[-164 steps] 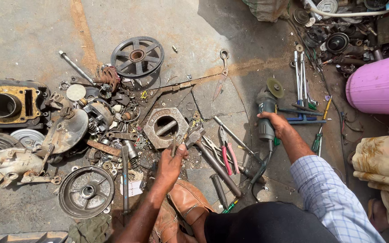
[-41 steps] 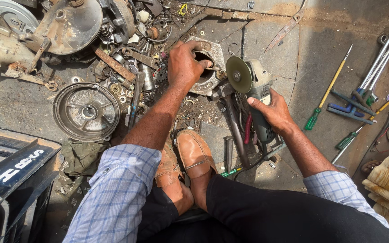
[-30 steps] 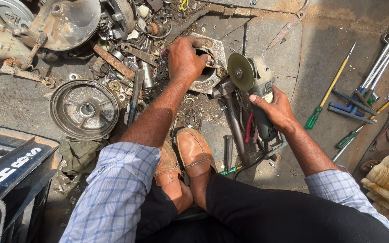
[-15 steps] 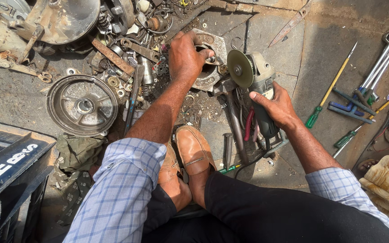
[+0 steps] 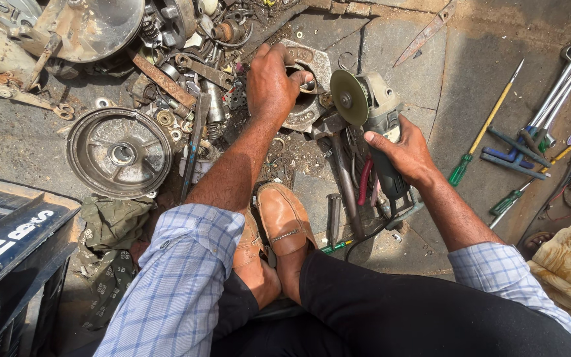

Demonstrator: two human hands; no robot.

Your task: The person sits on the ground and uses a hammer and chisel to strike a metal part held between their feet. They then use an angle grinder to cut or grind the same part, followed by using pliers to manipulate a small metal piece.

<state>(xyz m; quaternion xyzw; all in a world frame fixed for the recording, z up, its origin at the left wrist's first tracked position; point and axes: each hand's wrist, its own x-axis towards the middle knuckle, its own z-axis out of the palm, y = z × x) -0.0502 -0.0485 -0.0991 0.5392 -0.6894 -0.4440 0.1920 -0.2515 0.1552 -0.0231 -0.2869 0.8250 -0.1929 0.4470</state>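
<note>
Nearest the camera: checked blue sleeves, dark trousers, and two tan leather shoes (image 5: 279, 231) set close together on the concrete floor (image 5: 21, 142).

Just beyond the shoes, the right hand (image 5: 406, 153) is wrapped closed around the dark body of an angle grinder (image 5: 375, 125). The grinder's disc (image 5: 349, 98) is tilted up and faces left, close beside the metal part ahead of it; whether disc and metal touch is hard to tell from this angle. Pliers with red handles (image 5: 363, 182) and a steel chisel (image 5: 333, 218) lie on the ground under and beside the grinder.

Left hand (image 5: 272, 82) is pressed down on a flat grey metal casting (image 5: 305, 89) with a round bore, fingers curled over the edge of the hole, gripping it.

Left of the forearm: a round ribbed brake drum (image 5: 120, 153) lying flat, a green rag (image 5: 110, 225), a black plastic crate (image 5: 8, 251) at the frame edge.

Farther out: a heap of rusty engine parts (image 5: 180, 59) and a large grey housing (image 5: 87, 26). To the right, green-handled screwdrivers (image 5: 484, 132) and long spanners (image 5: 563, 92), well apart from the hands.
</note>
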